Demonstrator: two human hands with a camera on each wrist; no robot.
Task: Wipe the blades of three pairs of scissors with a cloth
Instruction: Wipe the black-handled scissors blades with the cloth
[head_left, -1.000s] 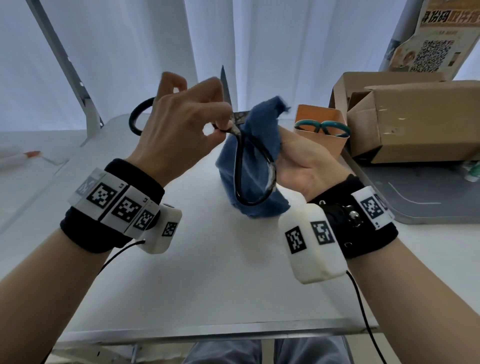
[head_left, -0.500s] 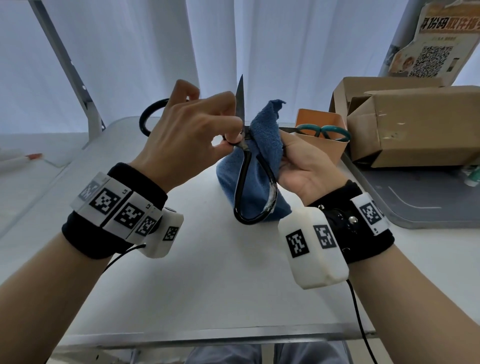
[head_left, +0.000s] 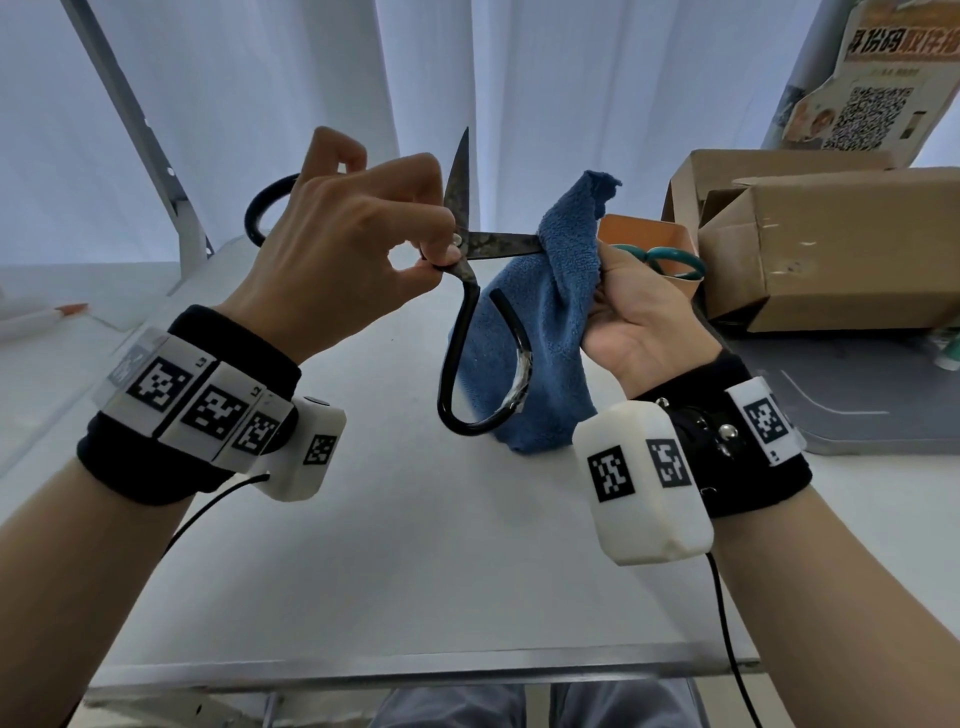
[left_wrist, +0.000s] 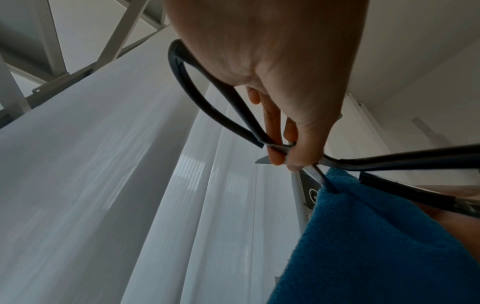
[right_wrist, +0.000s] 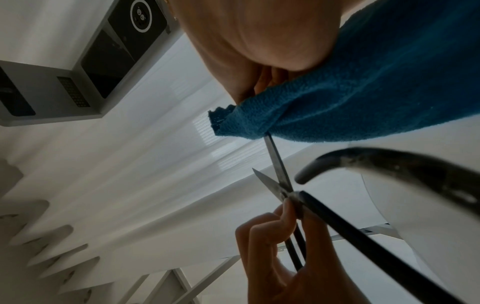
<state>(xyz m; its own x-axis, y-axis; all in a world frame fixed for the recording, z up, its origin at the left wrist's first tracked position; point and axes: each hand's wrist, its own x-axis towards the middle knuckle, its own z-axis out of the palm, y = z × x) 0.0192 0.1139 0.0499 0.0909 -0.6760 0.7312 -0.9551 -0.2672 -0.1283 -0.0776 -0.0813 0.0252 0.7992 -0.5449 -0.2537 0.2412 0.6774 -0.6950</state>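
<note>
Black-handled scissors (head_left: 470, 270) are held wide open above the white table. My left hand (head_left: 363, 244) pinches them at the pivot; one blade (head_left: 460, 176) points up, the other (head_left: 506, 244) points right into a blue cloth (head_left: 563, 291). My right hand (head_left: 644, 312) grips the cloth, wrapped round that blade's tip. The left wrist view shows the fingers (left_wrist: 293, 148) at the pivot and the cloth (left_wrist: 376, 236). In the right wrist view the blade (right_wrist: 276, 158) enters the cloth (right_wrist: 350, 98). Teal-handled scissors (head_left: 660, 257) stand in an orange holder (head_left: 644, 231).
Open cardboard boxes (head_left: 831, 244) stand at the back right on a grey tray (head_left: 883, 415). A pencil (head_left: 41, 314) lies at the far left. A metal frame post (head_left: 135, 135) rises at the back left. White curtains hang behind the table (head_left: 415, 545).
The scissors have opened wider and turned: the upper blade rose, the other now points right. The cloth has slid outward along that blade towards its tip.
</note>
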